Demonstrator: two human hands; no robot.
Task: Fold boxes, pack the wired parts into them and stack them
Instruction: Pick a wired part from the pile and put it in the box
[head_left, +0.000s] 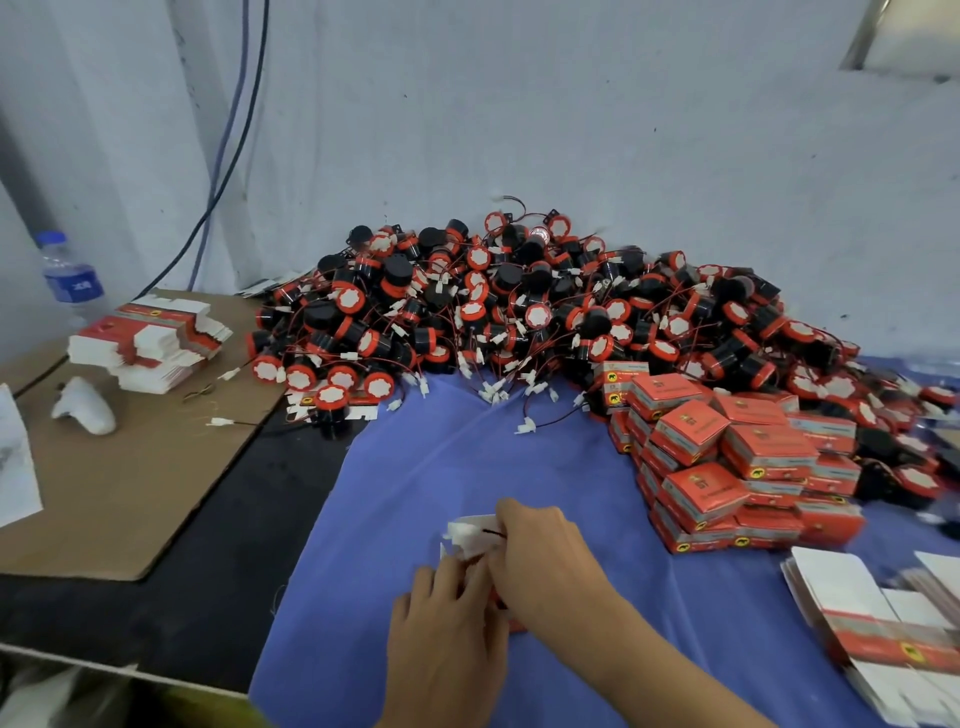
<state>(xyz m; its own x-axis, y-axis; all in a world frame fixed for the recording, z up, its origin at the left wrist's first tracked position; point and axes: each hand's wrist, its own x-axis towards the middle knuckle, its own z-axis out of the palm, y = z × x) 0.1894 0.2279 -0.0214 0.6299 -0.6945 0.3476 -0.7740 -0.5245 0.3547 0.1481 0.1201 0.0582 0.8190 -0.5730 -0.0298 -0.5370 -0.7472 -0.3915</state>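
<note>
On the blue cloth (415, 478) near me, my left hand (452, 629) and my right hand (545, 556) hold a small box (475, 535) between them. Its white flaps stick up, and a white connector with a dark wire shows at its top. My right fingers curl over the box; my left fingers grip its near side. Most of the box is hidden by my hands. A big heap of black-and-red wired parts (519, 312) lies against the wall. Folded red boxes (727, 467) are stacked at the right.
Flat unfolded box blanks (150, 343) are piled on brown cardboard (130, 467) at the left, beside a water bottle (70, 280) and a white object (85, 405). More flat blanks (883, 634) lie at the near right. Cables (228, 156) hang down the wall.
</note>
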